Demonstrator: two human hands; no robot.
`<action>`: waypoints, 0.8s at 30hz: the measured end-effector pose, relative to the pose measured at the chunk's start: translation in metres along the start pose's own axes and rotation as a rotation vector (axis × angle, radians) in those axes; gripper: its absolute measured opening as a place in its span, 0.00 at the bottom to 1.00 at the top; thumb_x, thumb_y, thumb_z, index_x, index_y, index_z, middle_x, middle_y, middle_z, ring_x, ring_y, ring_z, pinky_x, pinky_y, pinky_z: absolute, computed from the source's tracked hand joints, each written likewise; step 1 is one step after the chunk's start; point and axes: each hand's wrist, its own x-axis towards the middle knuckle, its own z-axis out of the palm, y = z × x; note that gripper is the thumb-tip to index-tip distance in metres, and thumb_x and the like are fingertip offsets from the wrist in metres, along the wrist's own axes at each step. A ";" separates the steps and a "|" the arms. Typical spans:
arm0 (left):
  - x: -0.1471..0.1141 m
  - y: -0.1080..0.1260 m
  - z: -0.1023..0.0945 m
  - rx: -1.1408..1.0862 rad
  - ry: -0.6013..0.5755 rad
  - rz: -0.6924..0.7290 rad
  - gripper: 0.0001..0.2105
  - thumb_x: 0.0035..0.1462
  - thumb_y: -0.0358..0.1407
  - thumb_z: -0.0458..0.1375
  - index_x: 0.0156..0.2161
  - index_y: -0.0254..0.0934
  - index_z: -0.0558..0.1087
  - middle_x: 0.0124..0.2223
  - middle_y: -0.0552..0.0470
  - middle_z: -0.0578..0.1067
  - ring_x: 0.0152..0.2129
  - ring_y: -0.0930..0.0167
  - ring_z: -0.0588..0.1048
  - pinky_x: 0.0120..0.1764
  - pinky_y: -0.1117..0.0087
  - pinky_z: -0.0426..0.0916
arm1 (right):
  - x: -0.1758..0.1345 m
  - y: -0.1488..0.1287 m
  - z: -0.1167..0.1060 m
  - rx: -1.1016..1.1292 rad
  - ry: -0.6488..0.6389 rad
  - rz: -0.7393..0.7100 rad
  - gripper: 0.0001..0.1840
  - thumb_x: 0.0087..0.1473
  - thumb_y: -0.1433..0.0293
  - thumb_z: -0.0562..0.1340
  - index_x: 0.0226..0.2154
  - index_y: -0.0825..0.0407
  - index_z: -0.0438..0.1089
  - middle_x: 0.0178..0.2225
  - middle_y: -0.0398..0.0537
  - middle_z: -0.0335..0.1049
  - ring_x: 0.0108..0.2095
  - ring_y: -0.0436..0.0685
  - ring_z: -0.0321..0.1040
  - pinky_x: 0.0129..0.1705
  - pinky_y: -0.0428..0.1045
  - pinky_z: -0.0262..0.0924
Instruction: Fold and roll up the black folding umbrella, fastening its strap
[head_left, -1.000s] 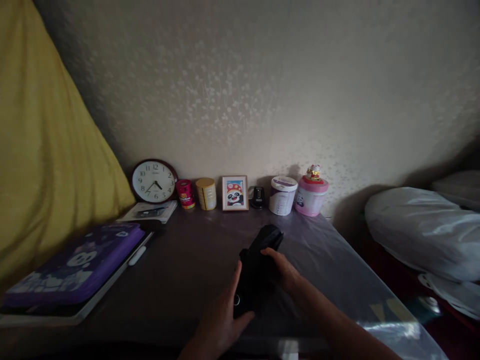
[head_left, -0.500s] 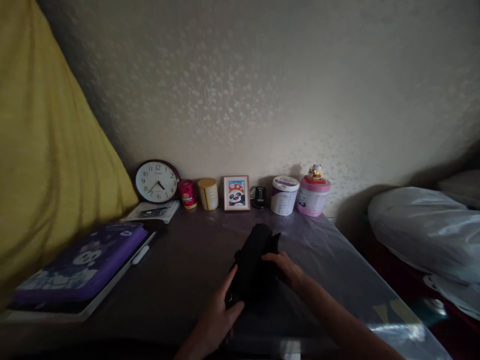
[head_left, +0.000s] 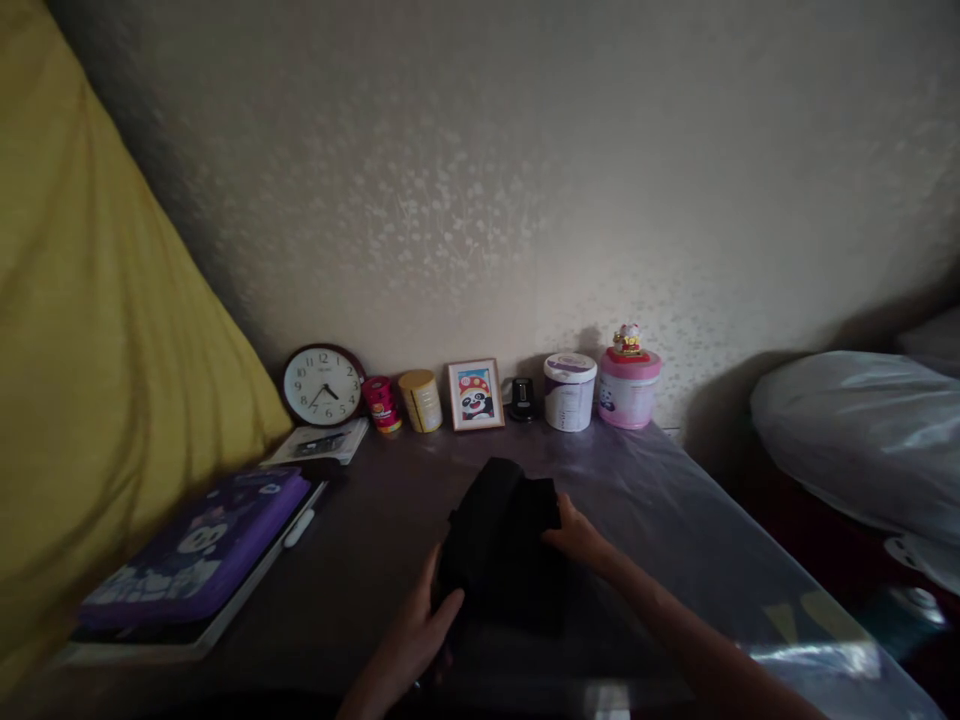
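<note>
A dark black fabric item, long and bulky with a loose flap spread to its right, is between my two hands over the table; its exact kind does not show. My left hand wraps around its lower left end, thumb on top and the other fingers mostly hidden. On the right side, my right hand pinches the edge of the flap between thumb and fingers. The item's underside and lower end are lost in shadow.
Along the wall stand a clock, a pink can, a yellow can, a framed panda picture, a white tub and a pink tub. A purple case lies left, near a yellow curtain.
The flap has been pulled out to the right, so the black item looks wider. My left hand has shifted slightly left and down. The view has turned a little.
</note>
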 end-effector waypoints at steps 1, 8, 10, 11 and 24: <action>-0.002 -0.002 0.002 0.102 0.094 0.053 0.37 0.56 0.44 0.48 0.63 0.42 0.31 0.51 0.40 0.68 0.28 0.69 0.76 0.26 0.69 0.69 | 0.000 -0.001 0.000 -0.042 0.002 -0.007 0.33 0.35 0.76 0.60 0.49 0.55 0.56 0.37 0.49 0.68 0.40 0.60 0.66 0.43 0.54 0.57; -0.017 0.018 0.026 0.908 0.449 0.297 0.35 0.52 0.30 0.52 0.63 0.48 0.45 0.65 0.42 0.42 0.59 0.55 0.50 0.54 0.54 0.53 | -0.005 -0.008 -0.009 -0.317 0.108 -0.034 0.33 0.46 0.74 0.57 0.55 0.58 0.49 0.49 0.59 0.63 0.51 0.60 0.61 0.51 0.52 0.53; -0.015 0.026 0.033 1.013 0.425 0.349 0.37 0.49 0.26 0.52 0.62 0.49 0.46 0.66 0.44 0.40 0.61 0.56 0.46 0.56 0.53 0.48 | -0.009 -0.013 -0.012 -0.397 0.129 -0.035 0.32 0.48 0.74 0.55 0.56 0.59 0.47 0.53 0.62 0.59 0.54 0.61 0.58 0.52 0.52 0.52; -0.013 0.028 0.035 1.049 0.396 0.345 0.38 0.48 0.24 0.52 0.62 0.49 0.46 0.66 0.44 0.40 0.61 0.57 0.45 0.57 0.53 0.48 | -0.011 -0.016 -0.013 -0.429 0.131 -0.036 0.32 0.49 0.74 0.54 0.57 0.60 0.47 0.55 0.63 0.57 0.54 0.61 0.57 0.52 0.52 0.52; 0.012 0.015 0.021 0.779 0.264 0.080 0.41 0.45 0.17 0.44 0.63 0.44 0.39 0.62 0.38 0.55 0.53 0.64 0.65 0.46 0.69 0.63 | -0.031 -0.035 -0.035 -0.489 0.142 -0.089 0.27 0.51 0.77 0.50 0.55 0.58 0.53 0.54 0.61 0.59 0.50 0.61 0.63 0.46 0.50 0.55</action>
